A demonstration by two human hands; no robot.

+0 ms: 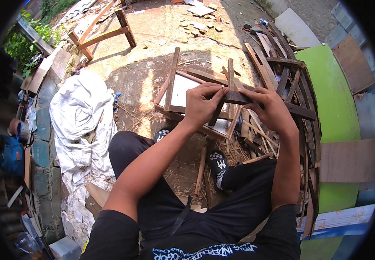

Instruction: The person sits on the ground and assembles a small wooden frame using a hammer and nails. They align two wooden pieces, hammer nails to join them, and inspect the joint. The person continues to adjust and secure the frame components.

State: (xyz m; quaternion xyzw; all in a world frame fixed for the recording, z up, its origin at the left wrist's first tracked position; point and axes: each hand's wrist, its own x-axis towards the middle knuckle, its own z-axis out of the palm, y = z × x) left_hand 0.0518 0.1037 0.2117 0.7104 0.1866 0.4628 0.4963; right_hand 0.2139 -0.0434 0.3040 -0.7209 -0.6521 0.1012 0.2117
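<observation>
A dark wooden bar (300, 111) is held up across the middle in front of me, its right end reaching past my wrist. My right hand (269, 107) grips it, fingers on top and thumb below. At the bar's left end my left hand (204, 103) pinches with thumb and index finger; whether something small is between those fingertips is too fine to see. A second dark wooden strip (216, 113) slants down from this end, beside the left hand. Below and beyond lies a wooden frame (170, 82) with a white panel (186, 89), partly hidden by my hands.
A tall heap of wooden strips (289, 80) lines the right, beside a green panel (330, 91). White cloth (83, 117) lies bunched at left. A wooden trestle (105, 37) stands far left, and several small wood blocks (199, 27) are scattered at the back.
</observation>
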